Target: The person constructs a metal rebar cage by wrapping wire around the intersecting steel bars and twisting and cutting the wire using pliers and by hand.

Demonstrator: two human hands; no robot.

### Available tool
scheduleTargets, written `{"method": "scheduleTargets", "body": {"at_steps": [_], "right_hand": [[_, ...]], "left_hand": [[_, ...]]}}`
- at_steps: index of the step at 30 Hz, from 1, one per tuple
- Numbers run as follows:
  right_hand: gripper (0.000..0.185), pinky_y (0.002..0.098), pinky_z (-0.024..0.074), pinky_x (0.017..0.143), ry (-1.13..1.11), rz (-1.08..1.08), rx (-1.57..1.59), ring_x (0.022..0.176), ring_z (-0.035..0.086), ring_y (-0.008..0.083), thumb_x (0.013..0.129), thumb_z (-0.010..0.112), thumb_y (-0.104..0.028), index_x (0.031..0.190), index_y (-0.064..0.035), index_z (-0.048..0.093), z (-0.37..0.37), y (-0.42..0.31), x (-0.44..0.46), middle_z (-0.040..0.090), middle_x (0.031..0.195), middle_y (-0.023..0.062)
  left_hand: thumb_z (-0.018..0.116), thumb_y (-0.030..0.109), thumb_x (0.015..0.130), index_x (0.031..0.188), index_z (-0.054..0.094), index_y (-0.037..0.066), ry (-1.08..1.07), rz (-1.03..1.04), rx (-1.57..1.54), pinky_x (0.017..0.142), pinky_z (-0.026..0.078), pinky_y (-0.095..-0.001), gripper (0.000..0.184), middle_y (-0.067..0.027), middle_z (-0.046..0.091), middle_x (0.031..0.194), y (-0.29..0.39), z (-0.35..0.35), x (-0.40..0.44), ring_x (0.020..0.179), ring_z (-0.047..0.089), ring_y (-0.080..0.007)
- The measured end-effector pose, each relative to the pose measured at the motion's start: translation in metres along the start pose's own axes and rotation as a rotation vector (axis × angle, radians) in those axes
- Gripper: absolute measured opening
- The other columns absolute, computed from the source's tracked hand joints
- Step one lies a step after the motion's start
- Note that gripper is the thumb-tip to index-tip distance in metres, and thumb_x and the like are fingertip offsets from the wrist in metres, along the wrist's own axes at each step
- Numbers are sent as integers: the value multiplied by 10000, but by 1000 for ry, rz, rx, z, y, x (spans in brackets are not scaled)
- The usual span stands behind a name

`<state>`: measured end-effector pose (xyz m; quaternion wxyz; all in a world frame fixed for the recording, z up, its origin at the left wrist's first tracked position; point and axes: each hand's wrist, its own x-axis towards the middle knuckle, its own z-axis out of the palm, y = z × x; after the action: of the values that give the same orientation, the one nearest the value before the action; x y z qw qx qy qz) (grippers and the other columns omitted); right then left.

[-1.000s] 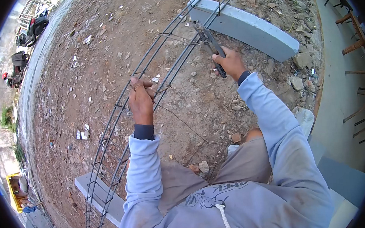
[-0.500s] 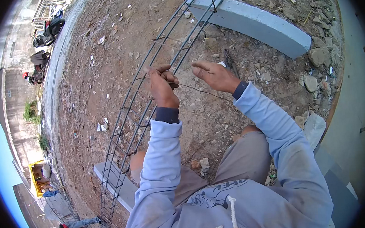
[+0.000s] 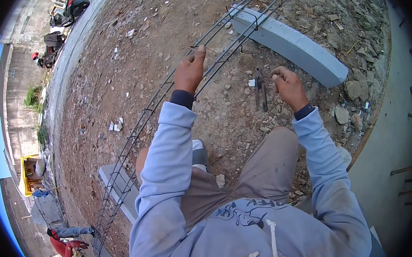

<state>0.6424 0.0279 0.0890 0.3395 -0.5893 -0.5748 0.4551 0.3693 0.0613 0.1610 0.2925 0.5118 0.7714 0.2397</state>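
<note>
A long rebar cage runs diagonally from the lower left to the top. My left hand is closed at its upper part, thumb and fingers pressed together beside a cross tie; what they pinch is too small to make out. To the right, off the cage, my right hand has its fingers curled in a pinch, and anything between them is too fine to see. Pliers lie on the ground just left of that hand. The cage rests across a grey block near the top and another block at lower left.
Stony soil surrounds the cage, with loose rocks at the right. A pale floor edge borders the far right. Another person in red is by the cage's lower end. Parked motorbikes stand at upper left.
The pliers have left my right hand and lie on the ground. My left hand has moved up along the cage. My right hand first came toward the left one, then moved away to the right.
</note>
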Motion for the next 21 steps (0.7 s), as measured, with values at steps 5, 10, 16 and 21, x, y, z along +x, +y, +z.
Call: {"method": "scheduleTargets", "body": {"at_steps": [5,10,16,21], "right_hand": [[212,262,379,400,-57,122,32,428,477,84,881,477,-120,1012,-20,610,4,-15,-17,553,568,27],[241,239,359,368,-85,246,24,410,453,72,885,470,-115,1058,-29,613,-13,-26,-47,554,572,21],[227,240,370,377,130,384,-20,414,461,78,886,475,-118,1031,-38,630,-37,-33,-73,556,582,27],[232,251,377,375,172,476,60,419,492,96,877,476,-104,1048,-38,619,-22,-48,-61,562,583,35]], "left_hand": [[398,761,767,941,625,-130,83,-9,160,881,413,-442,936,-354,591,985,-55,11,71,993,563,-460],[401,818,719,1238,488,-71,-292,-191,-49,858,434,-413,1033,-207,564,1158,-129,52,128,952,582,-323],[386,823,719,1253,471,0,-649,-225,-202,757,442,-407,984,-169,580,1089,-97,88,125,906,591,-264],[415,766,759,938,553,79,-796,-350,-288,502,410,-305,723,-103,632,796,-100,88,125,591,583,-197]]}}
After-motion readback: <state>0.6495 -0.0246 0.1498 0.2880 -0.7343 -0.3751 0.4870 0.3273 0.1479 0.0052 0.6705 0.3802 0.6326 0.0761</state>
